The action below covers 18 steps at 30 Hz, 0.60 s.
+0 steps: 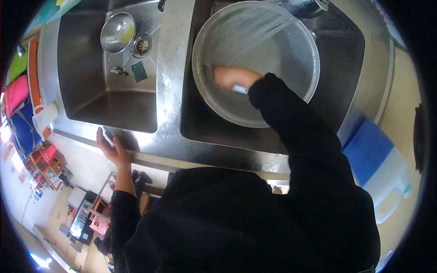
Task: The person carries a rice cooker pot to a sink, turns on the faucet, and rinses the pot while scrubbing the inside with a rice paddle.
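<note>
My right hand (234, 77) is inside a large round metal basin (314, 59), near its left inner wall. Its fingers are closed around something with a white end (241, 89) showing below the wrist; the rest is hidden. Streaks of water run across the basin's upper part, and its inside looks wet. My left hand (114, 152) is at the front edge of the steel counter (168, 104), thumb and fingers apart. A pale patch shows between them, which may be the counter's shine. The basin stands in the right sink (339, 59).
The left sink (82, 68) holds a small metal bowl (117, 32) with yellowish residue, a drain strainer (141, 46), a green scouring pad (139, 71) and a crumpled scrap (119, 70). A white jug (44, 116) stands left. A blue-and-white plastic container (371, 154) is at right.
</note>
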{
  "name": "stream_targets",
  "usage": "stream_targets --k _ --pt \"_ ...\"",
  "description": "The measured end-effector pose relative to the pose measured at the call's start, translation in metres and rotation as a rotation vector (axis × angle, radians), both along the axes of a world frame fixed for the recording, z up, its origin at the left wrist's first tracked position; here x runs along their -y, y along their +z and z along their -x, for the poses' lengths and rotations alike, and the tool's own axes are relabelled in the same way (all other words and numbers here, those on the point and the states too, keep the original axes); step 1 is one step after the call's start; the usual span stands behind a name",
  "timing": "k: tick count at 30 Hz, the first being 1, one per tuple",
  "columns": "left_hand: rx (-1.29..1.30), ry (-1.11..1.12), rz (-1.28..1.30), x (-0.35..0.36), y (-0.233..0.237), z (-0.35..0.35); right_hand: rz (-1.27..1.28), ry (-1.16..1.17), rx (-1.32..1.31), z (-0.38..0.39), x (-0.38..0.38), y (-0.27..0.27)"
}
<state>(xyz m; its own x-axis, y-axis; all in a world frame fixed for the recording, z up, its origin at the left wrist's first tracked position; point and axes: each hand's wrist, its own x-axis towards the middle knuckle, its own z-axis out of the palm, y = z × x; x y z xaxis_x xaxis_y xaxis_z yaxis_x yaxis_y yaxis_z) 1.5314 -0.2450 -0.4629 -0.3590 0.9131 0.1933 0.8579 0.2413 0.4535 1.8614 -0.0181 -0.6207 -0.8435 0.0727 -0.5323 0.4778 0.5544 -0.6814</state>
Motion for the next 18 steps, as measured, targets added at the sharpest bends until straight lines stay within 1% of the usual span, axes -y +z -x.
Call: stream_targets --k 1,2,3,4,5,6,8,9,10,12,14,16,17,18 --pt "-0.01 -0.003 0.012 0.001 0.003 0.0 0.046 -0.109 0.01 -0.001 0.006 0.022" --pt "-0.021 -0.001 0.03 -0.001 0.005 -0.002 0.062 -0.232 0.024 0.003 0.013 0.027" --pt "0.004 0.008 0.004 -0.002 0.005 -0.001 0.282 -0.712 0.33 0.014 0.019 0.059" --pt "0.032 0.017 -0.019 -0.002 0.003 0.0 0.213 -0.641 0.235 0.016 0.02 0.037" --pt "0.067 0.024 -0.04 0.0 0.0 -0.003 0.144 -0.572 0.148 0.014 0.019 -0.001" --pt "0.077 0.019 -0.021 0.005 0.002 -0.005 0.078 -0.511 0.065 0.009 0.021 -0.003" --pt "0.075 0.016 -0.031 0.001 0.002 -0.003 -0.041 -0.159 0.017 0.014 0.009 -0.006" --pt "0.055 0.013 -0.009 0.002 0.006 0.0 -0.077 0.019 -0.011 0.02 0.009 0.007" --pt "0.038 0.018 0.008 0.003 0.008 0.0 0.029 -0.079 -0.011 0.013 0.004 0.03" --pt "0.024 0.013 0.023 0.003 0.006 -0.004 0.128 -0.278 0.05 0.014 0.002 0.049" --pt "0.019 -0.033 0.032 0.002 0.005 0.0 0.163 -0.315 0.093 0.016 0.001 0.047" --pt "0.0 -0.038 0.06 0.009 0.005 0.003 0.149 -0.187 0.114 0.017 -0.004 0.057" --pt "-0.014 -0.034 0.049 0.006 0.002 0.005 -0.035 0.13 -0.097 0.011 -0.002 0.065" --pt "-0.004 -0.048 0.029 0.005 0.0 0.006 -0.095 -0.065 -0.032 0.012 0.007 0.095"
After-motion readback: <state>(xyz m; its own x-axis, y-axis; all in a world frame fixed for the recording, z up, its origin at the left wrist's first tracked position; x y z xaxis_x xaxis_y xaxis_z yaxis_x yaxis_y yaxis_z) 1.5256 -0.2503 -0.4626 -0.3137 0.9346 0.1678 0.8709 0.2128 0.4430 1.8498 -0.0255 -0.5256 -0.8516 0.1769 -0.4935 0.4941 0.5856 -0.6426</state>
